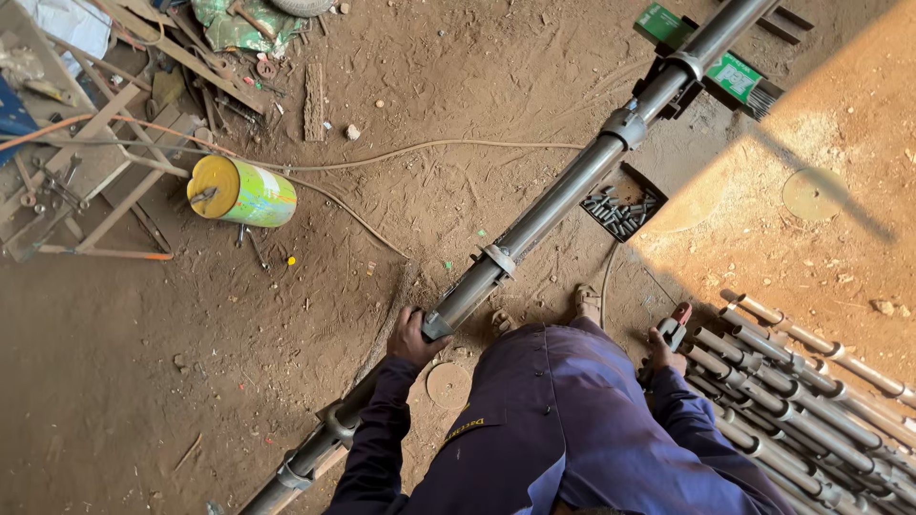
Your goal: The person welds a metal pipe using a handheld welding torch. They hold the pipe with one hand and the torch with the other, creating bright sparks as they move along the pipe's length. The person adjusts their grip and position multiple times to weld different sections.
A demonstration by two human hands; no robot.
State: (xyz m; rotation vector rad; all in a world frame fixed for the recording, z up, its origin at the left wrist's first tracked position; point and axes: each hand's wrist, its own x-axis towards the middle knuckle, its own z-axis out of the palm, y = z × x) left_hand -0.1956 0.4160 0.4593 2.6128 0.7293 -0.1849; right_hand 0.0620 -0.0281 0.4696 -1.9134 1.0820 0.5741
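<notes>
On the dirt floor [143, 362], a long steel pipe [544, 215] runs diagonally past the worker
Left hand [412, 336] wraps its grip around the pipe; right hand [663, 348] pinches a red-handled tool [676, 324] beside stacked pipes [811, 401], a tray of bolts [622, 212] nearby

— What carried it all?

— A bare dirt floor [458, 114], brown and scuffed. Just right of the right hand [660, 351] lay a stack of grey metal pipes [811, 410].

— And ahead of the hands?

— A small black tray of short metal pieces [622, 212] sat beyond the right hand. Well beyond the left hand [412, 339], a yellow-and-green can [240, 191] lay on its side beside a thin cable [420, 151] and scrap wood [95, 181].
</notes>
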